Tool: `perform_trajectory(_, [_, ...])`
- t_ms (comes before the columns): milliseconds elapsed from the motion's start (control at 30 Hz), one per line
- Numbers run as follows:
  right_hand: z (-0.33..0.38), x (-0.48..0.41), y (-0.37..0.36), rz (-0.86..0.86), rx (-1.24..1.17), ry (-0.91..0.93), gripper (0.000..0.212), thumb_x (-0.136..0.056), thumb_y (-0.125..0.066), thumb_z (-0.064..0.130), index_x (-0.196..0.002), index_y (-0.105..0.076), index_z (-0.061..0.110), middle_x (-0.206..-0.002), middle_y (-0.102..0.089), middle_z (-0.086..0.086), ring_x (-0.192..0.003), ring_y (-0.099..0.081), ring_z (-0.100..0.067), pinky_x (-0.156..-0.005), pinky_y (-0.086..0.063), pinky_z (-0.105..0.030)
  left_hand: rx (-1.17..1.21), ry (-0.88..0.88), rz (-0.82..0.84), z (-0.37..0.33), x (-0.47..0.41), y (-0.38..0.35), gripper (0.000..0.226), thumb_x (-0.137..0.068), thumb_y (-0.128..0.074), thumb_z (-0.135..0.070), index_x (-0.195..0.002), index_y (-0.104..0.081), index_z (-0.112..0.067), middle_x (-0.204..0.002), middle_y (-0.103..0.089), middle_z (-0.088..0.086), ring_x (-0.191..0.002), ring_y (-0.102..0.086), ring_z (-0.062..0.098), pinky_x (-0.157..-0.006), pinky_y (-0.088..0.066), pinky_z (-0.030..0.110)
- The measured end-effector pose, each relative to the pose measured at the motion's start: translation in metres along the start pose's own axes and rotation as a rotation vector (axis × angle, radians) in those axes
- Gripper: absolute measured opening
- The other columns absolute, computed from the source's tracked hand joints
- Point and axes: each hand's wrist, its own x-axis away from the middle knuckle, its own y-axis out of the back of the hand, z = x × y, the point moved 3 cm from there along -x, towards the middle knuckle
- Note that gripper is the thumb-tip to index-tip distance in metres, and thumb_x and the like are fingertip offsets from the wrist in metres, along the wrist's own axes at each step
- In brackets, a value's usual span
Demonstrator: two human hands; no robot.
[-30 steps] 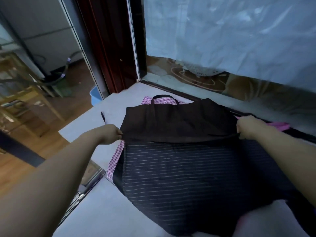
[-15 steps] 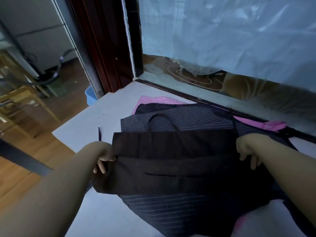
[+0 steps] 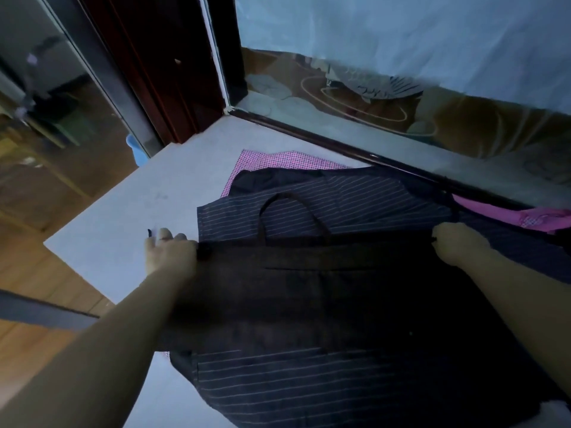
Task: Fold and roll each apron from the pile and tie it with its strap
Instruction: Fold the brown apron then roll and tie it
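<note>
1. Dark brown apron point(image 3: 324, 304), plain and nearly black in this dim light, is spread wide across the middle of the view, from 9 o'clock to 3 o'clock.
2. Its far edge runs in a straight, taut line between the two hands. A thin horizontal seam crosses the cloth just below that edge.
3. A narrow dark neck loop point(image 3: 289, 194) arches out from the far edge towards 12 o'clock and lies on the cloth beyond.
4. At 9 o'clock the left hand point(image 3: 171, 251) is at the apron's left corner and touching it. The fingers point away across the tabletop point(image 3: 185, 168). The hand is blurred, so whether it pinches the cloth cannot be told.
5. At 3 o'clock the right hand point(image 3: 457, 245) is curled into a fist round the apron's right corner, gripping it.
6. Under the brown apron lies a navy pinstriped apron point(image 3: 355, 199) with thin pale lines. It shows beyond the far edge at 12 o'clock and again at 6 o'clock.
7. A pink gingham apron point(image 3: 278, 159) peeks out from beneath the pile at 12 o'clock.
8. At 2 o'clock a magenta cloth point(image 3: 494, 211) lies beside the pile, against the dark window sill.
9. The pale grey tabletop meets a window point(image 3: 386, 41) along its far side. A dark red door frame point(image 3: 154, 72) stands at 11 o'clock, with a wooden floor point(image 3: 46, 273) at 8 o'clock.
</note>
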Motion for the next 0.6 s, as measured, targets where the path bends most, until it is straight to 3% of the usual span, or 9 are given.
perform_trajectory(67, [0.001,-0.004,-0.012,-0.013,-0.070,0.009,0.020,-0.093,-0.046,0.006,-0.080,-0.061,0.009,-0.083,-0.057,-0.009,-0.070,-0.054,-0.022,-0.057,-0.045,-0.027,0.120,0.006,0.048,0.003,-0.006,-0.005,0.035,-0.091,-0.041,-0.021,-0.120,-0.058,-0.031,-0.116,-0.059,-0.001,-0.120,-0.042,0.024,-0.099,-0.031,0.036])
perform_trajectory(133, [0.001,-0.008,-0.019,-0.039,-0.120,0.018,0.019,-0.094,-0.044,0.009,-0.090,-0.063,0.008,-0.088,-0.059,-0.010,-0.074,-0.056,-0.023,-0.060,-0.047,-0.028,0.391,0.041,0.133,0.009,-0.011,-0.011,0.029,-0.091,-0.043,-0.021,-0.114,-0.059,-0.024,-0.109,-0.062,0.003,-0.109,-0.052,0.025,-0.090,-0.038,0.034])
perform_trajectory(233, [0.005,-0.009,-0.022,-0.048,-0.131,0.010,0.024,-0.097,-0.040,0.015,-0.105,-0.060,0.007,-0.100,-0.060,-0.010,-0.079,-0.054,-0.022,-0.063,-0.044,-0.030,0.736,0.154,0.221,0.015,-0.014,-0.016,0.020,-0.092,-0.044,-0.020,-0.094,-0.062,-0.011,-0.096,-0.062,0.008,-0.090,-0.054,0.026,-0.082,-0.044,0.035])
perform_trajectory(300, [0.010,-0.011,-0.021,-0.071,-0.107,0.018,0.029,-0.099,-0.036,0.020,-0.113,-0.056,0.006,-0.106,-0.059,-0.010,-0.082,-0.053,-0.023,-0.066,-0.042,-0.030,0.714,0.201,0.239,0.018,-0.017,-0.019,0.018,-0.091,-0.046,-0.021,-0.090,-0.061,-0.011,-0.086,-0.061,0.006,-0.086,-0.055,0.026,-0.081,-0.044,0.034])
perform_trajectory(367, [0.016,-0.013,-0.019,-0.069,-0.072,0.007,0.030,-0.098,-0.035,0.020,-0.118,-0.053,0.008,-0.109,-0.057,-0.009,-0.086,-0.054,-0.024,-0.068,-0.041,-0.031,0.624,0.242,0.221,0.016,-0.019,-0.016,0.020,-0.090,-0.047,-0.020,-0.104,-0.060,-0.015,-0.094,-0.061,0.005,-0.094,-0.057,0.027,-0.084,-0.042,0.034])
perform_trajectory(467, [0.022,-0.008,-0.018,-0.081,0.024,-0.035,0.030,-0.096,-0.037,0.021,-0.122,-0.050,0.012,-0.122,-0.051,-0.010,-0.100,-0.052,-0.026,-0.081,-0.039,-0.036,0.427,0.308,0.059,0.011,-0.021,-0.012,0.044,-0.089,-0.047,-0.013,-0.131,-0.049,-0.023,-0.129,-0.048,0.010,-0.122,-0.044,0.031,-0.103,-0.029,0.041])
perform_trajectory(533, [0.026,-0.004,-0.014,-0.264,0.105,-0.013,0.030,-0.091,-0.048,0.023,-0.119,-0.053,0.014,-0.123,-0.051,-0.012,-0.105,-0.049,-0.028,-0.087,-0.035,-0.039,0.445,0.325,-0.150,0.000,-0.018,-0.006,0.052,-0.083,-0.050,-0.006,-0.133,-0.050,-0.022,-0.136,-0.039,0.012,-0.129,-0.032,0.035,-0.113,-0.014,0.050])
perform_trajectory(600, [0.044,0.005,-0.012,-0.498,0.059,0.176,0.033,-0.077,-0.066,0.018,-0.109,-0.061,0.013,-0.115,-0.056,-0.014,-0.101,-0.052,-0.033,-0.084,-0.035,-0.042,0.479,0.179,-0.402,-0.025,-0.009,-0.001,0.052,-0.075,-0.050,-0.004,-0.124,-0.057,-0.016,-0.133,-0.041,0.015,-0.126,-0.035,0.038,-0.112,-0.009,0.062])
